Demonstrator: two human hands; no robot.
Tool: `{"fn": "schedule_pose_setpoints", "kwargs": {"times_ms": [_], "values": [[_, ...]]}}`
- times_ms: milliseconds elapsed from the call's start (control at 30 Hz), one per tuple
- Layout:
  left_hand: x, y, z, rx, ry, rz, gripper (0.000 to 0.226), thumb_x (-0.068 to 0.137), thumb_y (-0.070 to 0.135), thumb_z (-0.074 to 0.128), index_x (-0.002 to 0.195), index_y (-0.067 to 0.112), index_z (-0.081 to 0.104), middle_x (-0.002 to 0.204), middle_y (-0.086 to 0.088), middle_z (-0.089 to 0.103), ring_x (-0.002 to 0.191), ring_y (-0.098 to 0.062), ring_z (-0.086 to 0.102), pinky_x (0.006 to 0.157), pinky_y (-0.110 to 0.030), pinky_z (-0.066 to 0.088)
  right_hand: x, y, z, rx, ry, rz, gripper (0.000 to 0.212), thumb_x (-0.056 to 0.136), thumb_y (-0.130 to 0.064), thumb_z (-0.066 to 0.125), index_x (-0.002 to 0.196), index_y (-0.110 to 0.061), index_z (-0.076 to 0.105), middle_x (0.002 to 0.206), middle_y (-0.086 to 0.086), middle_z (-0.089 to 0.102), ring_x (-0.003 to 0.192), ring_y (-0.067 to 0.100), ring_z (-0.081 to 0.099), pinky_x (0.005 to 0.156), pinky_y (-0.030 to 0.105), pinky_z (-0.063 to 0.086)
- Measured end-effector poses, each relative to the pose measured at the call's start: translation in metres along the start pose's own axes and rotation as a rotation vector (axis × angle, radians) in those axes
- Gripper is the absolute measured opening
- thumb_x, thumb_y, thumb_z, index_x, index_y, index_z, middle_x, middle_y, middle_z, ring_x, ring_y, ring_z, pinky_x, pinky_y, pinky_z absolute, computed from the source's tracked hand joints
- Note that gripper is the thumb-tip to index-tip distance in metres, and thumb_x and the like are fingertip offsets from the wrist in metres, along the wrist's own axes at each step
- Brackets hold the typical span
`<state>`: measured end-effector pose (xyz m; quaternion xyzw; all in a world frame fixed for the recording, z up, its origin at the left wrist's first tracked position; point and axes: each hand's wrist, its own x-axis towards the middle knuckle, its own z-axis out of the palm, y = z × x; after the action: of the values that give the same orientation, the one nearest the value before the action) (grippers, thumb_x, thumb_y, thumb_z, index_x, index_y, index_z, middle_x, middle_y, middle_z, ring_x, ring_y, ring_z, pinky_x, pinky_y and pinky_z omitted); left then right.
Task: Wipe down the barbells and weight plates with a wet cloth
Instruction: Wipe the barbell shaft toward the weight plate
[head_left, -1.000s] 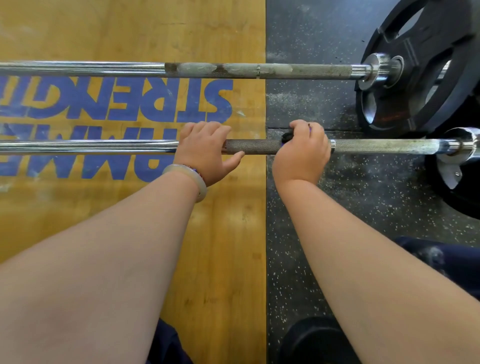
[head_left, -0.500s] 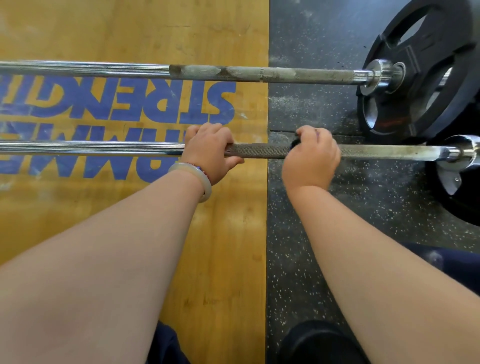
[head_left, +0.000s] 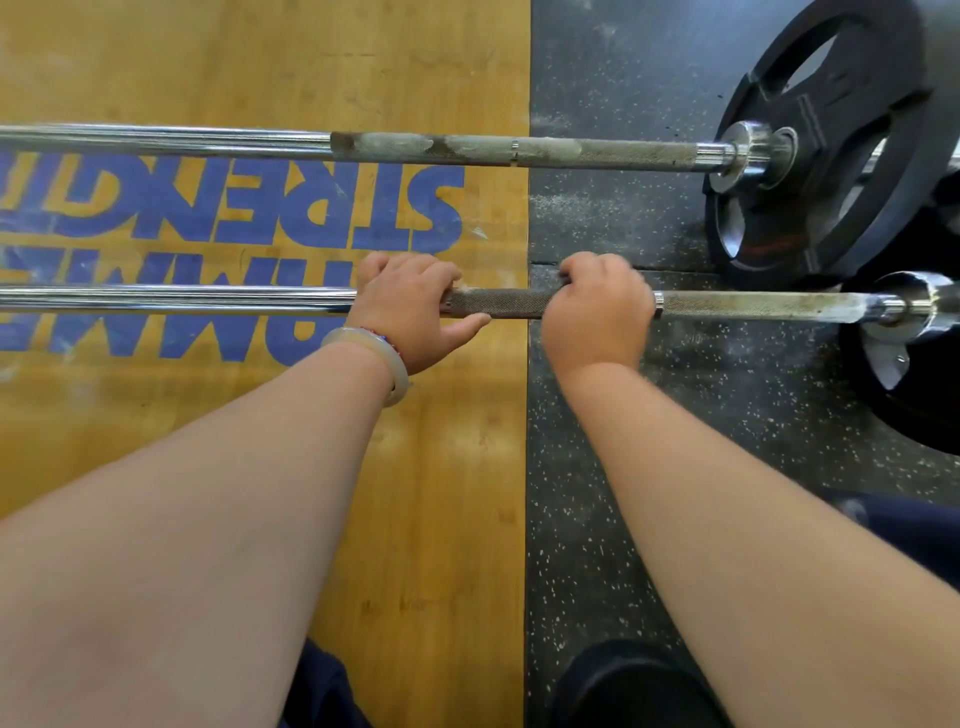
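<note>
The wooden platform (head_left: 260, 62) with blue lettering and the speckled rubber flooring (head_left: 623, 441) beside it carry two barbells lying parallel. The far weight plate (head_left: 852, 171), black with grip openings, stands upright on the sleeve of the far barbell (head_left: 623, 152); a second plate (head_left: 914, 405) shows partly at the right edge, on the near barbell (head_left: 493, 302). Both plates are judged heavy and rigid, best wiped in place, with the grip openings the only sound handholds. The near barbell lies across the seam of wood and rubber. It is judged a stiff, heavy steel shaft, likely to roll on its plate. Its smooth chrome length would be slippery when wet, while the knurled section gives sure purchase and holds pale chalk residue (head_left: 779, 306). The left hand (head_left: 410, 306) clasps the shaft at the start of the knurling, thumb extended along it, a pale bracelet (head_left: 384, 348) at the wrist. The right hand (head_left: 597, 312) is clenched over the knurling further right. A dark scrap (head_left: 566, 278) at its fingertips may be the cloth; it is too small to tell.
</note>
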<state>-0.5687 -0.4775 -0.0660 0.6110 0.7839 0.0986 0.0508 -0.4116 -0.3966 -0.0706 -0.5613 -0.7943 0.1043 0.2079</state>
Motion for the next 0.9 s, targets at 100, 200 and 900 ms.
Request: {"fn": "schedule_pose_setpoints", "kwargs": {"times_ms": [100, 200, 900], "values": [[0.003, 0.001, 0.001, 0.009, -0.045, 0.025, 0.033, 0.093, 0.052, 0.041, 0.093, 0.027, 0.063, 0.083, 0.013, 0.057, 0.088, -0.014, 0.053, 0.089, -0.033, 0.023, -0.021, -0.023, 0.017, 0.104, 0.024, -0.257, 0.023, 0.080, -0.018, 0.048, 0.083, -0.007, 0.068, 0.084, 0.010, 0.061, 0.078, 0.031, 0.055, 0.078, 0.038, 0.041], [0.007, 0.000, -0.002, -0.009, -0.096, 0.004, 0.027, 0.093, 0.053, 0.043, 0.082, 0.031, 0.054, 0.075, 0.013, 0.051, 0.081, -0.011, 0.047, 0.088, -0.032, 0.021, -0.013, -0.010, 0.017, 0.041, 0.038, -0.370, 0.022, 0.087, -0.022, 0.051, 0.081, -0.010, 0.068, 0.080, 0.008, 0.060, 0.074, 0.030, 0.055, 0.074, 0.037, 0.041], [-0.012, -0.022, -0.003, -0.011, 0.008, -0.041, 0.025, 0.087, 0.050, 0.057, 0.098, 0.029, 0.065, 0.096, 0.011, 0.061, 0.101, -0.016, 0.052, 0.090, -0.031, 0.023, -0.019, -0.026, 0.011, 0.259, -0.117, -0.262, 0.020, 0.092, -0.012, 0.051, 0.108, -0.010, 0.063, 0.101, 0.007, 0.066, 0.092, 0.027, 0.058, 0.084, 0.035, 0.041]]}}
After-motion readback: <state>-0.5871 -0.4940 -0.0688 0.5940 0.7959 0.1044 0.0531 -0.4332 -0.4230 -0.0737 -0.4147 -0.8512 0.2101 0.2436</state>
